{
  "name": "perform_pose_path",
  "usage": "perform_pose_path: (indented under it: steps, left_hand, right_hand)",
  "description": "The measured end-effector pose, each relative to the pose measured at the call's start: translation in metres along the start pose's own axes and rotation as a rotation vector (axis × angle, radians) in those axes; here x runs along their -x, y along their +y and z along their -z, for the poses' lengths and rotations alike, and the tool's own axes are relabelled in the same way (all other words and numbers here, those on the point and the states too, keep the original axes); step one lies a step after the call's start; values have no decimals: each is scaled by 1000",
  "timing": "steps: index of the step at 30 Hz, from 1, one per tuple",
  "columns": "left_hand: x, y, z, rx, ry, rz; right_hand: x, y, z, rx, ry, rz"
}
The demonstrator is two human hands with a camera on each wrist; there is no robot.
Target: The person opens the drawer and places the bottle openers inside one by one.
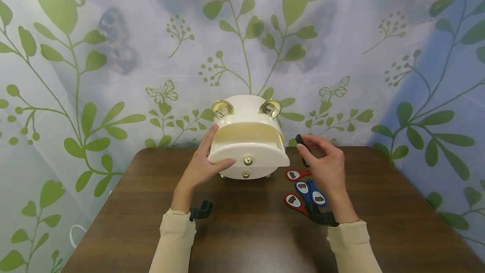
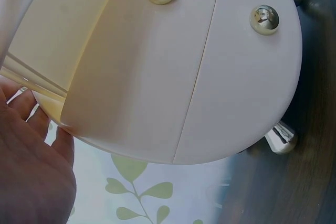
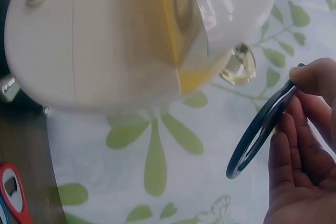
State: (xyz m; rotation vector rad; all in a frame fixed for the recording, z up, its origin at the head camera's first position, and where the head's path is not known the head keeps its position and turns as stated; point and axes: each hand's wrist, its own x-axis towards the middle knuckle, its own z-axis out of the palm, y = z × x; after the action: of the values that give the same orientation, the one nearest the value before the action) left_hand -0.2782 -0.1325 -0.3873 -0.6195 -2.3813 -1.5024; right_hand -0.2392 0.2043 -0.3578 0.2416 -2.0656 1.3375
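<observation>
dark opener (image 3: 270, 111) outside left wrist's view

Soft, even light fills the head view, with bluish shade across the cloth (image 1: 341, 56) toward 3 o'clock and a faint sheen on the worktop (image 1: 246, 243) at 6 o'clock. The right wrist view is hazy, with white glare streaking the chest (image 3: 121, 40) toward 1 o'clock. In the left wrist view, the cloth pales at 6 o'clock and the worktop darkens at 3.

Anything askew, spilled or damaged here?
Nothing looks spilled or damaged. The upper drawer is open, left hand at its side; the red and blue bottle openers lie at mixed angles on the table, merely untidy.
</observation>
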Motion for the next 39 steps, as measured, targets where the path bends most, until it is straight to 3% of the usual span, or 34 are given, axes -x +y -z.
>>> perform_pose_path:
  steps: [7, 14, 32, 39]
  left_hand:
    - [1, 1, 0, -3, 0, -5]
    - [2, 0, 0, 19, -12, -7]
    - [1, 1, 1, -8, 2, -7]
    - [1, 1, 0, 7, 1, -9]
  right_hand:
    - [2, -8, -12, -119, -45, 70]
    - [1, -12, -23, -114, -55, 98]
    - [-10, -27, -45, -250, -75, 112]
    - [-12, -29, -50, -202, -102, 56]
